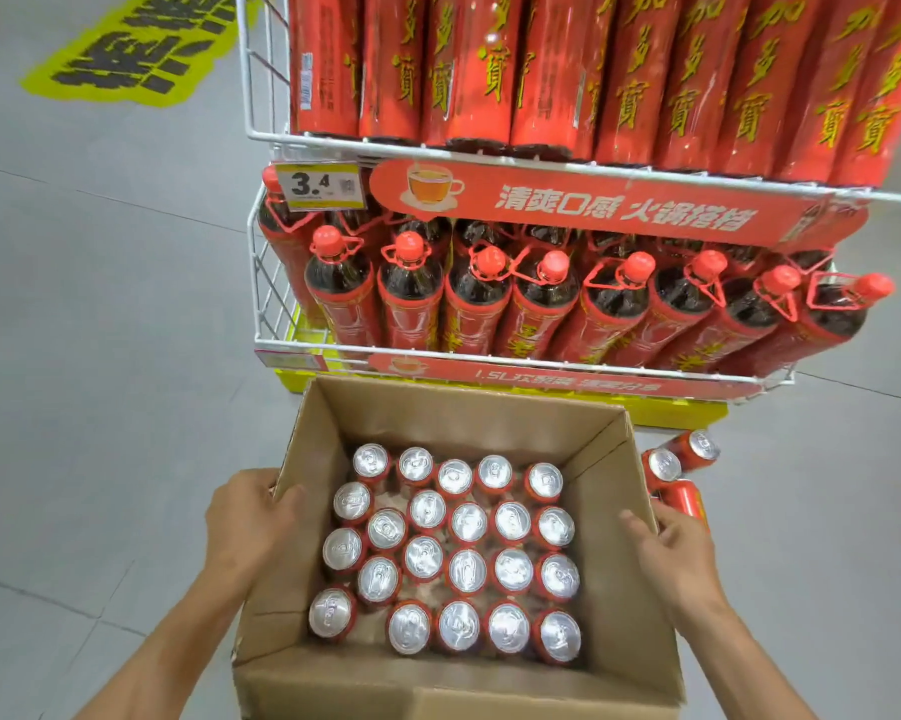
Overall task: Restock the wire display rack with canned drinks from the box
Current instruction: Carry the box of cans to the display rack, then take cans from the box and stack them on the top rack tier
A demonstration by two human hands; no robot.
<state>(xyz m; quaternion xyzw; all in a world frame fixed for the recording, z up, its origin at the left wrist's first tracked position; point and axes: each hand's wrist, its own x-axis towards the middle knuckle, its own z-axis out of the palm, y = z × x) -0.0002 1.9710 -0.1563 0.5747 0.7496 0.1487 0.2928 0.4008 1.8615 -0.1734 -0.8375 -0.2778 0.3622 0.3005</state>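
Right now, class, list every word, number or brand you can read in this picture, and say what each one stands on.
"3.4": yellow-and-white price tag on the white wire rack.
"加多寶": tall red packs on the upper shelf.
"清爽口感 火锅搭档": red banner strip with a teacup picture.
"1.5L", rest blurred: lower red strip.
Unreadable: black characters on the yellow floor sticker; the tag's small print.

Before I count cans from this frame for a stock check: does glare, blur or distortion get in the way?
Head view: overhead light glares off the can tops in the box, though each lid stays distinct; the wide lens bows the wire rack and fans the bottles outward; slight softness overall, small print on the price tag unreadable.
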